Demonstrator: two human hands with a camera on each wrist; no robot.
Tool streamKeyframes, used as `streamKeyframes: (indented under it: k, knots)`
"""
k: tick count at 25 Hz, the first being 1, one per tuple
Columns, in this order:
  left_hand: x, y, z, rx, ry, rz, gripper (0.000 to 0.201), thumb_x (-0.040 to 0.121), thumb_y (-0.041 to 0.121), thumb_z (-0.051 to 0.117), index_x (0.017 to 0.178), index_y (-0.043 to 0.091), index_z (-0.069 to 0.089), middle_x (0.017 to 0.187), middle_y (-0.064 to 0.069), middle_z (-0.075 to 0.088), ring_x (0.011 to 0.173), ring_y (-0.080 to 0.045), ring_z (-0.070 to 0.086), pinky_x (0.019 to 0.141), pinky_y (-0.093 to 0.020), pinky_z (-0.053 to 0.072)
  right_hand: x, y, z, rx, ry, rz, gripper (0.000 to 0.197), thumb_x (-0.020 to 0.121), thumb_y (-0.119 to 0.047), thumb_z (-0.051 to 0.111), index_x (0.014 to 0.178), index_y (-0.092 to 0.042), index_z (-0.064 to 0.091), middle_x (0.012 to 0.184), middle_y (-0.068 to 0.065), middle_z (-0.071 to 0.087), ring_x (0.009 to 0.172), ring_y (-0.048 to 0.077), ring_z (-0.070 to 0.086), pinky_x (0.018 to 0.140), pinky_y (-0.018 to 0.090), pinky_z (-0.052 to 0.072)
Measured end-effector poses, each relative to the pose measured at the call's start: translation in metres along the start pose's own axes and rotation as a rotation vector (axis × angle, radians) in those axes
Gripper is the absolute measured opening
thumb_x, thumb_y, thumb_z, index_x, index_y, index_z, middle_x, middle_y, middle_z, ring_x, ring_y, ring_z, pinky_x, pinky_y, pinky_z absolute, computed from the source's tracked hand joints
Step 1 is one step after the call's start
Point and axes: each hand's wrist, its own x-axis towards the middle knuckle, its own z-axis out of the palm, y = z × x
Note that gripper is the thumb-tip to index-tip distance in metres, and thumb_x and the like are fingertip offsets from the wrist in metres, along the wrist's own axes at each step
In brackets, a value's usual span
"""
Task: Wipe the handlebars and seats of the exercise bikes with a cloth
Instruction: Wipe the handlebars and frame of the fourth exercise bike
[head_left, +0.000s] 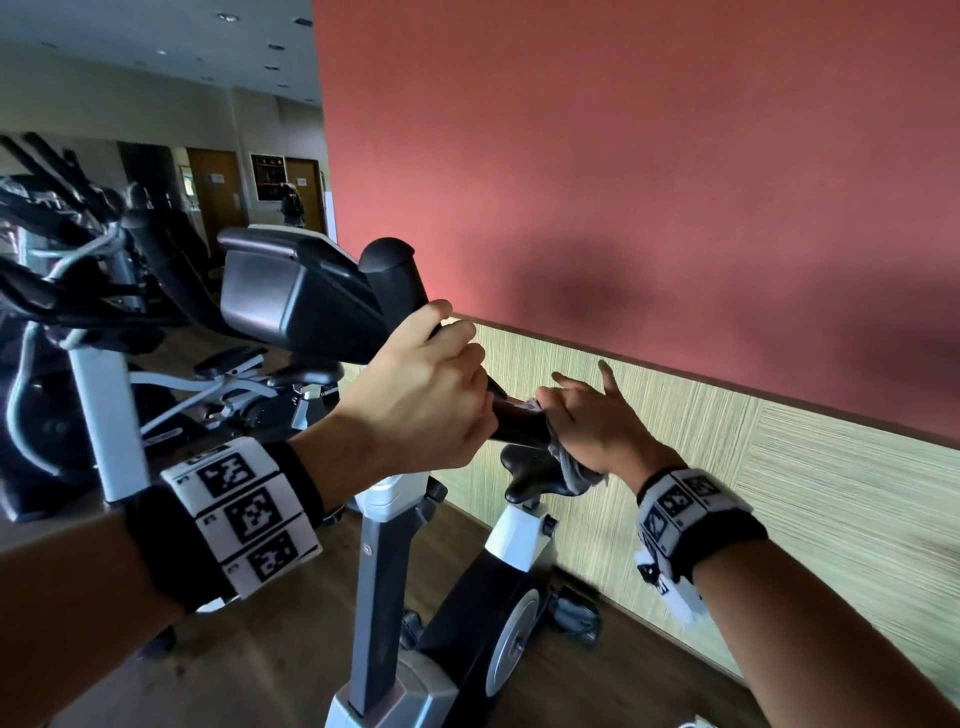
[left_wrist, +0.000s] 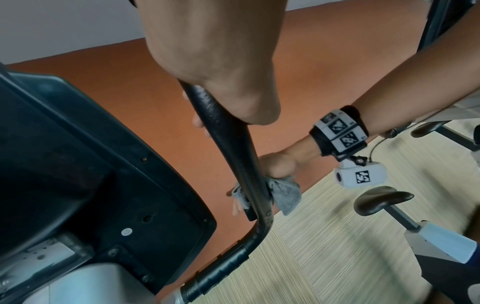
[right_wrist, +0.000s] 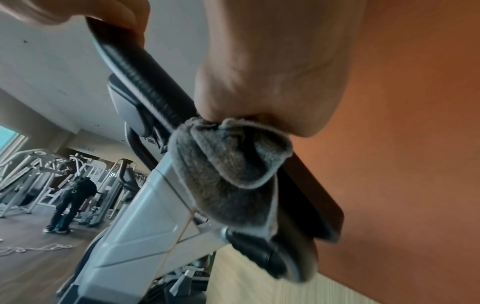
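Note:
My left hand (head_left: 431, 384) grips the black handlebar (head_left: 400, 280) of the nearest exercise bike, just below its rounded end. Lower on the same bar, my right hand (head_left: 587, 415) holds a grey cloth (head_left: 574, 470) wrapped around the bar, with two fingers sticking out straight. In the left wrist view the cloth (left_wrist: 285, 193) bunches around the ribbed handlebar (left_wrist: 228, 144) under the right hand (left_wrist: 280, 164). The right wrist view shows the cloth (right_wrist: 228, 168) hanging from my palm (right_wrist: 272, 72) against the handlebar (right_wrist: 150, 78). The bike's black seat (head_left: 535, 475) is below and behind my right hand.
The bike's dark console (head_left: 291, 296) sits left of my left hand. A red and striped wall (head_left: 675, 208) runs close on the right. More gym machines (head_left: 62, 249) stand to the left. A person (right_wrist: 72, 197) stands far off on the wooden floor.

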Motion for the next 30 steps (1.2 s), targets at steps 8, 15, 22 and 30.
streamKeyframes:
  k: [8, 15, 22, 30]
  knots:
    - [-0.003, -0.002, 0.003, 0.003, -0.011, 0.037, 0.039, 0.093, 0.028, 0.046, 0.063, 0.008, 0.062, 0.063, -0.006, 0.055, 0.073, -0.027, 0.049, 0.096, -0.043, 0.038, -0.015, -0.016, 0.051, 0.141, 0.516, 0.046, 0.041, 0.100, -0.031, 0.017, 0.085, -0.019, 0.053, 0.091, 0.002, 0.064, 0.102, 0.027, 0.061, 0.119, 0.057, 0.026]
    - [0.004, 0.001, 0.003, 0.005, -0.010, -0.001, 0.031, 0.084, 0.024, 0.047, 0.059, 0.010, 0.060, 0.058, -0.004, 0.052, 0.069, -0.026, 0.047, 0.090, -0.041, 0.037, -0.007, -0.068, 0.052, 0.495, 0.790, 0.161, 0.032, 0.104, -0.022, 0.029, 0.076, -0.026, 0.044, 0.074, -0.012, 0.054, 0.077, 0.015, 0.054, 0.120, 0.022, 0.009]
    - [0.000, 0.000, 0.005, -0.022, 0.030, 0.014, 0.039, 0.091, 0.023, 0.042, 0.059, 0.009, 0.059, 0.059, -0.005, 0.052, 0.069, -0.026, 0.046, 0.092, -0.042, 0.039, -0.013, -0.028, 0.031, 0.199, 0.397, 0.001, 0.040, 0.104, -0.031, 0.013, 0.075, -0.025, 0.040, 0.069, -0.009, 0.054, 0.090, 0.022, 0.066, 0.126, 0.051, 0.009]
    - [0.000, 0.002, 0.006, -0.002, 0.015, 0.000, 0.038, 0.089, 0.024, 0.042, 0.060, 0.009, 0.061, 0.058, -0.005, 0.053, 0.070, -0.026, 0.046, 0.095, -0.042, 0.038, 0.018, -0.026, -0.005, -0.003, -0.100, 0.184, 0.028, 0.107, -0.025, 0.025, 0.090, -0.022, 0.046, 0.094, 0.002, 0.057, 0.105, 0.026, 0.058, 0.121, 0.054, 0.013]
